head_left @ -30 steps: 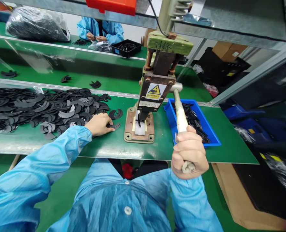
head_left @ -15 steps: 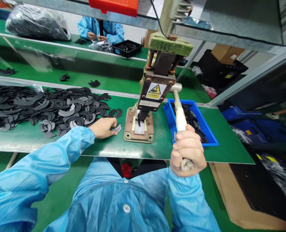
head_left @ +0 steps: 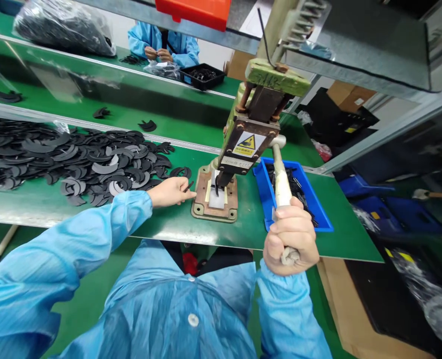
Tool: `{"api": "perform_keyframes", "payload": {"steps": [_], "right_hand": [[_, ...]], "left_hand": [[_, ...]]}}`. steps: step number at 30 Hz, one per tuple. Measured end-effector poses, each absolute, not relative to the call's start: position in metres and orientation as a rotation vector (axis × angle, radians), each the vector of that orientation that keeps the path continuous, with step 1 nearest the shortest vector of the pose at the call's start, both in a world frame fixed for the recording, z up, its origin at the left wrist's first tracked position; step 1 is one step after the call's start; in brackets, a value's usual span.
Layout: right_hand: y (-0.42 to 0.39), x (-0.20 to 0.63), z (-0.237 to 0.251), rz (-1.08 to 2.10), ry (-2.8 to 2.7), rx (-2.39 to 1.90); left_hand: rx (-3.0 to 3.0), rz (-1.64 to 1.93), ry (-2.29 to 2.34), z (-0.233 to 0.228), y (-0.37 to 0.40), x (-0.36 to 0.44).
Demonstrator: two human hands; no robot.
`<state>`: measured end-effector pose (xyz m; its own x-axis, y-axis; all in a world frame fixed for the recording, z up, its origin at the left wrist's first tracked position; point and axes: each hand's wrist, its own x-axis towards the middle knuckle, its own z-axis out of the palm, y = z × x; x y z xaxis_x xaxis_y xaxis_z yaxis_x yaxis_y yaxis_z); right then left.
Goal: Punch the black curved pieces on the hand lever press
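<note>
A hand press [head_left: 248,139] with a green top and a yellow warning label stands on a rusty base plate [head_left: 203,199] on the green table [head_left: 161,227]. My right hand [head_left: 290,238] is wrapped around the end of its long white lever handle [head_left: 280,179]. My left hand [head_left: 172,192] holds a thin black curved piece [head_left: 188,186] pinched in its fingers, just left of the base plate. A wide heap of black crescent-shaped pieces [head_left: 74,159] lies to the left of that hand.
A blue tray [head_left: 263,192] with black parts sits right of the press. Another person in a blue coat [head_left: 168,45] works at the far bench beside a black tray [head_left: 204,75]. A bag of black parts [head_left: 64,25] lies at the back left. Boxes and blue bins stand on the right.
My left hand left the heap's edge, picked up a black piece and moved right to the base plate. My right hand stayed on the lever.
</note>
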<state>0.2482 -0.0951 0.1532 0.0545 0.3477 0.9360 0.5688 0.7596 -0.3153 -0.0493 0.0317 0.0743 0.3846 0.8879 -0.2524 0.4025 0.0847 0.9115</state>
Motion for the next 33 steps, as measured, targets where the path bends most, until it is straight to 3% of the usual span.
{"api": "perform_keyframes", "payload": {"steps": [9, 33], "right_hand": [[-0.097, 0.247, 0.155, -0.187, -1.563, -0.781], [-0.093, 0.246, 0.150, -0.235, -1.506, -0.761]], "left_hand": [[1.179, 0.830, 1.180, 0.078, 0.052, -0.014], [1.371, 0.565, 1.091, 0.070, 0.085, 0.003]]}}
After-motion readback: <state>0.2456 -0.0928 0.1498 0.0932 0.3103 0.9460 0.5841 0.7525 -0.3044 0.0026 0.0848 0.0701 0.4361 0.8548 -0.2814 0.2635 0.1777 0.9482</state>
